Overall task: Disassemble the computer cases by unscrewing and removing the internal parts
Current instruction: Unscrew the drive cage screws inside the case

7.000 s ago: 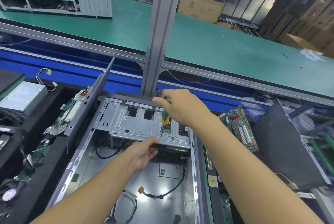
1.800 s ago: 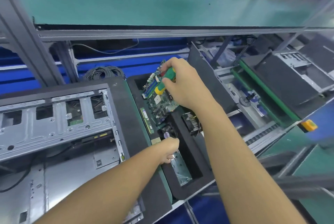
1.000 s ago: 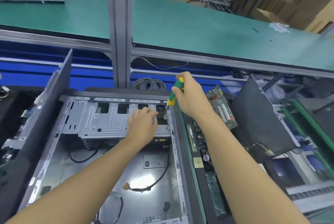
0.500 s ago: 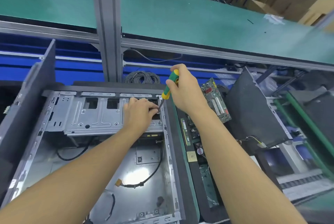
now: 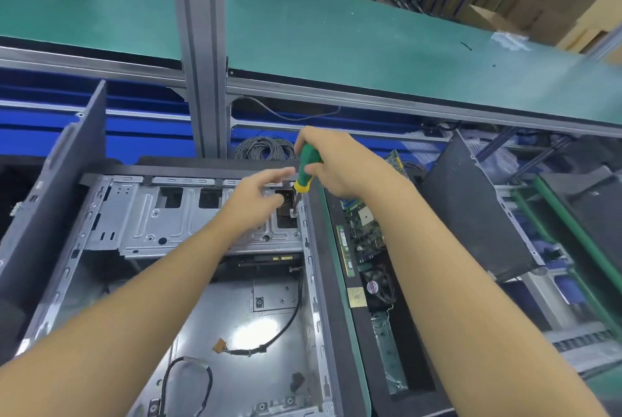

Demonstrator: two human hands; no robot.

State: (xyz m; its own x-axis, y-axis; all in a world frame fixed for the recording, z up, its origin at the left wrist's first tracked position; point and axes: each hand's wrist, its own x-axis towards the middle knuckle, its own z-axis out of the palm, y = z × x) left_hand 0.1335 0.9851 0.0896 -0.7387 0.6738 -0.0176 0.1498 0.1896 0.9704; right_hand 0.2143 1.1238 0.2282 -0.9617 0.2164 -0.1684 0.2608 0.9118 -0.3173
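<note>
Our right hand [image 5: 340, 160] grips the green-yellow screwdriver [image 5: 308, 169], fingers curled round the handle. Below them, the tip meets the right end of the drive cage [image 5: 151, 218] inside the open computer case [image 5: 235, 315]. Our left hand [image 5: 255, 201] is over the cage, just left of the shaft, fingers straight and apart.

Left hand [image 5: 257, 201] in motion blur, circuit board [image 5: 365, 231] partly behind the right forearm [image 5: 424, 241].
</note>
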